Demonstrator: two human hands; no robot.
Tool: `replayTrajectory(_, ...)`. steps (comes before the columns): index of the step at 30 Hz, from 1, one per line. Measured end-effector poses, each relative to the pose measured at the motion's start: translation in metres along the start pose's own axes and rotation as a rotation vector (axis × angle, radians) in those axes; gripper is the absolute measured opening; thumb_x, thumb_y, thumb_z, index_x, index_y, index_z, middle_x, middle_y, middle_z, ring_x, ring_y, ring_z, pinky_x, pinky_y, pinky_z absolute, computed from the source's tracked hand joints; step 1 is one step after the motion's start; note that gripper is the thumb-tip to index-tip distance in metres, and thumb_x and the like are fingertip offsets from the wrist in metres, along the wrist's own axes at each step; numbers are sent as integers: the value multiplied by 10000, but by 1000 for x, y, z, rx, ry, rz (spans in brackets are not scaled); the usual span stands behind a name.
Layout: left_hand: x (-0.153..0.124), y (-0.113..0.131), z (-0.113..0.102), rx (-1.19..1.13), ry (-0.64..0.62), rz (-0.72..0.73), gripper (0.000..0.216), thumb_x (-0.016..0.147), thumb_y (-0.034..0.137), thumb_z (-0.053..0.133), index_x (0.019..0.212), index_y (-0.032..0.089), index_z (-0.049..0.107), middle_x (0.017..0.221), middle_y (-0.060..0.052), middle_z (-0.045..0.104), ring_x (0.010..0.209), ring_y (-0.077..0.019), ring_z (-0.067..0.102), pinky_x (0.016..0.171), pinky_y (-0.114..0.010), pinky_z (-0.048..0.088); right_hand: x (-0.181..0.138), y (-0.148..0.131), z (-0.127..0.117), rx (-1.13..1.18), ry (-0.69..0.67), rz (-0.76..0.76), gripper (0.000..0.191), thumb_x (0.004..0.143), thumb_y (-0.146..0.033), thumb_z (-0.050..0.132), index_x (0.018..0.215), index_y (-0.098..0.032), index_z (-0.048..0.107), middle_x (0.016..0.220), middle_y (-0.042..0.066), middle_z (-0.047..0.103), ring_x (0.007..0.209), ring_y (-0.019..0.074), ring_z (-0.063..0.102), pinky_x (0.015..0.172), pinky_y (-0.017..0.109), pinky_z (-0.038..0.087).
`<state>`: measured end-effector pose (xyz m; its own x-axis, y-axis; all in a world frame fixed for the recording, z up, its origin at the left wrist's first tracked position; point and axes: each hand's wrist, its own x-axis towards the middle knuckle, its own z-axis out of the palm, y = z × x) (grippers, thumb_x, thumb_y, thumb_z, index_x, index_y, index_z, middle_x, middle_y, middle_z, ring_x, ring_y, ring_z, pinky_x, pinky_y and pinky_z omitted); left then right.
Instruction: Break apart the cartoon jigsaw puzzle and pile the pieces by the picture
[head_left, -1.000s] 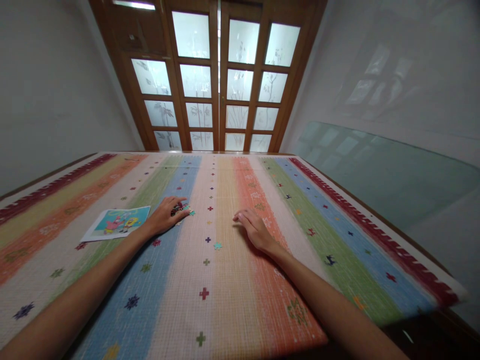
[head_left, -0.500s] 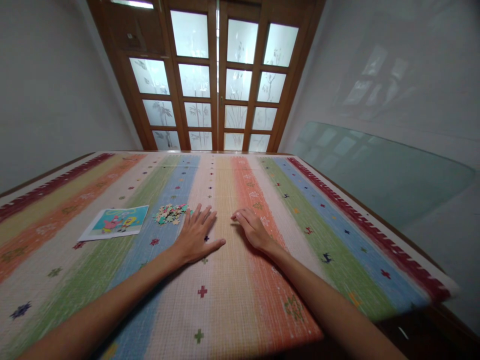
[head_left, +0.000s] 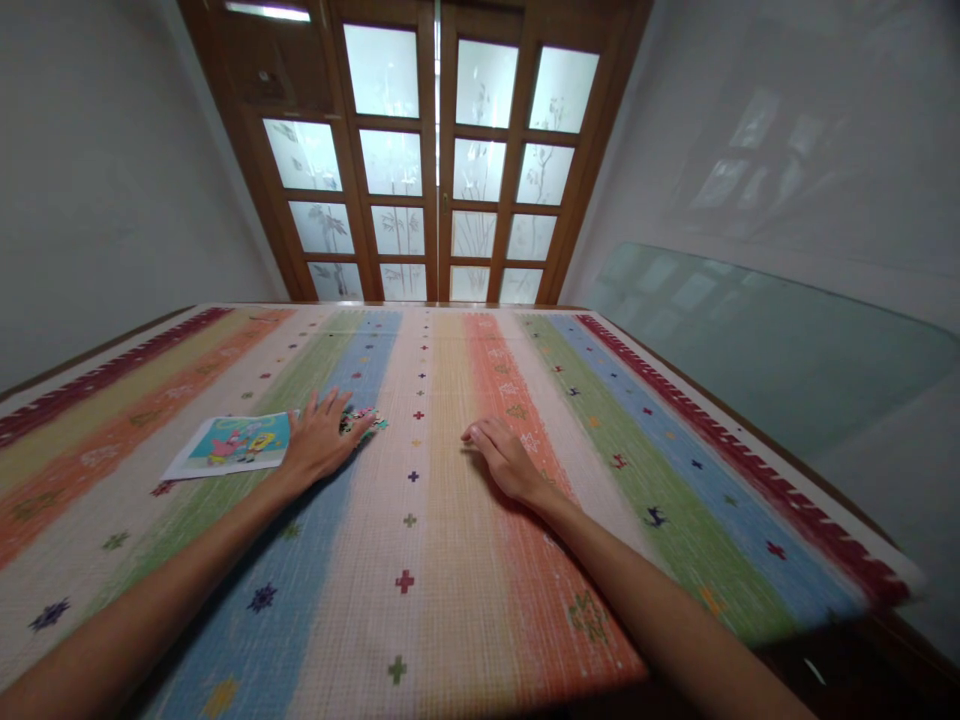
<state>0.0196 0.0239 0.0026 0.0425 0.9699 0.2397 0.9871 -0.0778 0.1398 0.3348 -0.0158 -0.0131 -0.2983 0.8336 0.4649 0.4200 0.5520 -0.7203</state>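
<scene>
My left hand [head_left: 321,437] is open, fingers spread, over the heap of jigsaw puzzle pieces [head_left: 369,424]. Its palm and fingers hide much of the heap; loose pieces show past the thumb and between the fingers. Just left of the wrist lies a printed picture sheet [head_left: 232,443] with a pink starfish and a yellow square cartoon figure on blue. My right hand [head_left: 501,457] rests on the cloth over the yellow and orange stripes, its fingers loosely curled together, and no object shows in it.
A striped tablecloth [head_left: 457,560] with small woven motifs covers the table. Wooden doors with frosted panes [head_left: 439,150] stand beyond the far edge. A greenish glass panel [head_left: 750,340] is along the right wall. The table's front edge drops off at lower right.
My left hand has moved left, from the cloth right of the puzzle pieces to over the heap, and now covers part of it. My right hand has stayed in place.
</scene>
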Motion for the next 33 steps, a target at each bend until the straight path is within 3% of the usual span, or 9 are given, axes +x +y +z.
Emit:
replayTrajectory(3,4,2,4,-18,-54,22,760,950,625,506,1541,150,453,1654,-170,335,1526,-472,246,1175,-715,241,0,1,0,-10,-1,1,437,1086,-457,331,851,-214,608,923,69,630,931,221,567,918,395,434)
replayTrajectory(8,14,6,7,-30,-38,56,714,931,557,554,1495,122,503,1597,-177,439,1507,-410,331,1206,-564,303,0,0,0,-14,1,7,425,1078,-448,339,843,-212,603,916,72,635,920,225,572,903,394,435)
replayTrajectory(12,17,12,6,-16,-13,-20,826,880,620,601,1532,134,458,1599,-203,423,1496,-488,297,1158,-734,238,-1,0,0,-30,-7,7,426,1081,-437,330,844,-209,602,911,72,638,913,221,571,909,395,432)
replayTrajectory(16,18,16,7,-29,-91,16,671,957,549,513,1541,222,464,1610,-156,423,1488,-458,341,1130,-783,221,-1,-1,-1,-39,-16,-1,420,1082,-425,328,851,-207,602,909,75,636,914,223,569,903,392,432)
replayTrajectory(23,26,8,4,-30,-39,46,569,955,404,490,1459,147,551,1480,-164,580,1384,-348,513,1179,-548,342,-2,0,0,-69,-31,-29,414,1086,-426,322,847,-217,587,895,69,629,904,223,557,892,387,428)
replayTrajectory(26,25,7,1,-10,-20,5,642,937,475,522,1480,132,530,1509,-196,542,1423,-433,438,1169,-678,274,-2,0,1,-82,-32,-41,421,1087,-431,317,825,-222,573,876,66,622,887,223,546,875,387,429)
replayTrajectory(29,20,9,2,-1,-54,-35,684,938,572,515,1517,210,499,1585,-173,457,1473,-501,328,1102,-819,208,-2,0,1,-91,-39,-56,426,1089,-433,315,812,-228,564,867,61,622,868,219,537,866,386,430)
replayTrajectory(33,17,10,4,-48,-117,-8,629,965,564,474,1516,261,494,1628,-143,399,1491,-461,330,1116,-808,194,-2,-2,1,-95,-46,-60,423,1090,-426,311,812,-227,560,875,65,628,870,220,540,865,388,427)
